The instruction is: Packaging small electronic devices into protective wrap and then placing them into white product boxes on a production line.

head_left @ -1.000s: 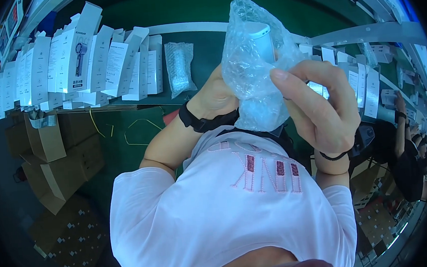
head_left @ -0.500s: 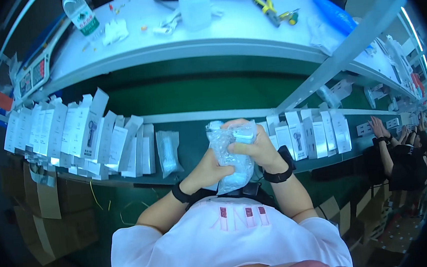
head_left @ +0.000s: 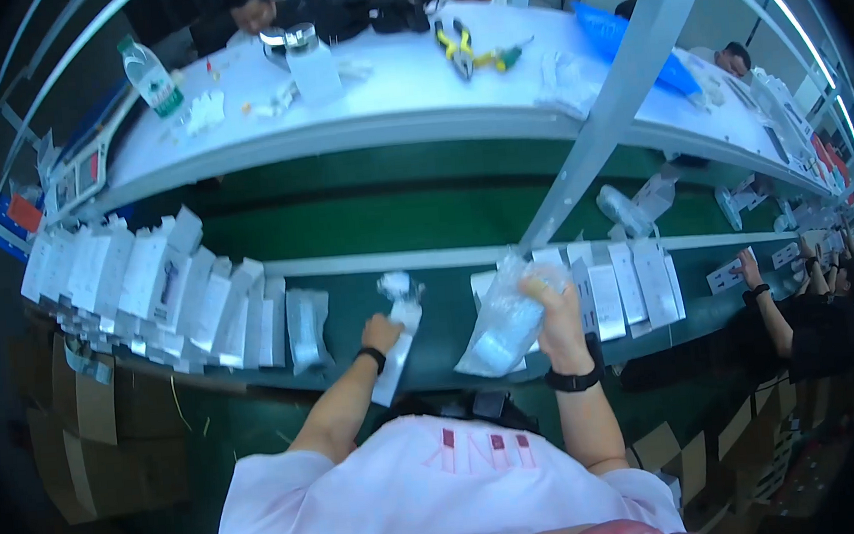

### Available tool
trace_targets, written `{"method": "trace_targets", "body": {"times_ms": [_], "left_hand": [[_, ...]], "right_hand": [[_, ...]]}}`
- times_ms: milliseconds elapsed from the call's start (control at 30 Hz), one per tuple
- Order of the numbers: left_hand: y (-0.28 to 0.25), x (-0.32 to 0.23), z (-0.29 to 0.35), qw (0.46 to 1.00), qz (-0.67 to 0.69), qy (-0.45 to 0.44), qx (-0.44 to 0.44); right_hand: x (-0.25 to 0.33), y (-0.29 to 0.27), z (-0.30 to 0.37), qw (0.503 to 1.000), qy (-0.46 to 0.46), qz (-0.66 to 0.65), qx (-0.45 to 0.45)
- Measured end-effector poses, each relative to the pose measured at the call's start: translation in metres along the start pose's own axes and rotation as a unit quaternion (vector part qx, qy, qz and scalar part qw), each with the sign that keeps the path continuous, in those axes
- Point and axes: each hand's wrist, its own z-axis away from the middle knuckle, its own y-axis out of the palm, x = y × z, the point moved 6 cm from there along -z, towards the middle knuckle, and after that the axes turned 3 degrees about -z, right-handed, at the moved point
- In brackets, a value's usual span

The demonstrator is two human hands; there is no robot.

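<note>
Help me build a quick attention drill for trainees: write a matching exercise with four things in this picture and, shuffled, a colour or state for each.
1. Left hand
2. Pliers
3. Right hand
4. Bottle

A. Gripping a bubble-wrapped packet
B. Clear, with a green label
C. Touching a slim white box
D. Yellow and black handles

Pairs: 1-C, 2-D, 3-A, 4-B

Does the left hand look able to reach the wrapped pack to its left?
Likely yes: the left hand is near the pack, nothing visible between them, though that hand touches a white box.
</note>
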Motion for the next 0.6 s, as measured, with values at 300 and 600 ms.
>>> {"method": "trace_targets", "body": {"times_ms": [300,600], "left_hand": [[-0.085,-0.091,0.064,0.897,0.401,0.182,0.037],[-0.129,-0.106,0.143,0.866,0.483,0.108,0.071]], "right_hand": [[0.040,-0.017,-0.038,0.992,-0.026,-0.122,-0.033],[-0.011,0.103,-0.065,0.993,-0.069,-0.071,0.065]]}}
